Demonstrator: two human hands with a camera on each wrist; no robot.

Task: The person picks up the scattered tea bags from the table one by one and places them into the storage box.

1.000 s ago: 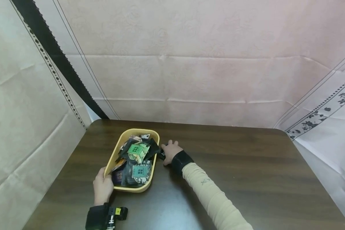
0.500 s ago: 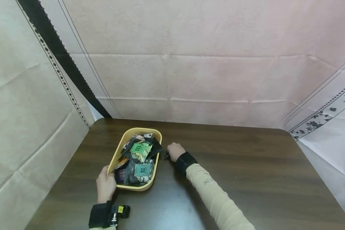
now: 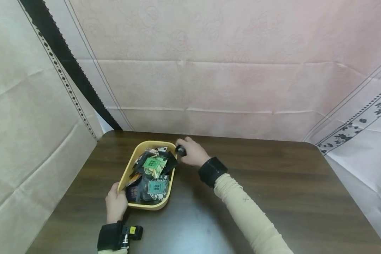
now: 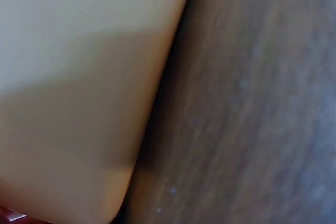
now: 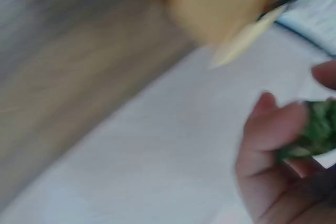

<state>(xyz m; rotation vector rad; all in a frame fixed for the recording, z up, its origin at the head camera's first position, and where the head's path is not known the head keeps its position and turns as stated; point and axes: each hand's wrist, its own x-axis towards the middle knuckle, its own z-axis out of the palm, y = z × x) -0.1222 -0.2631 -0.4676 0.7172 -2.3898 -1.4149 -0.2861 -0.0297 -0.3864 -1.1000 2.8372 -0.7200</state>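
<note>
A yellow plastic basket (image 3: 139, 204) full of small dark packets stands at the left of the table. One packet (image 3: 154, 166) has a light green label; another packet (image 3: 156, 187) has a teal one. The left hand (image 3: 116, 204) grips the basket's near-left corner by the rim. Its fingers are out of sight in the left wrist view, where the basket's wall (image 4: 73, 77) fills the left side. Beside the basket's far-right corner is the right hand (image 3: 193, 152), raised. In the right wrist view its curled fingers (image 5: 268, 140) hold a small green-patterned packet (image 5: 317, 129), blurred and partly hidden.
The brown wooden table (image 3: 257, 190) stretches to the right of the basket. Pale cloth (image 3: 225, 88) hangs behind the table and at both sides. Dark camera straps sit on both wrists, the left wrist camera (image 3: 135, 233) close above the table.
The right hand first reaches down beside the basket with spread fingers, then closes near the tabletop, and now is lifted toward the far-right corner. The left hand and basket stay put.
</note>
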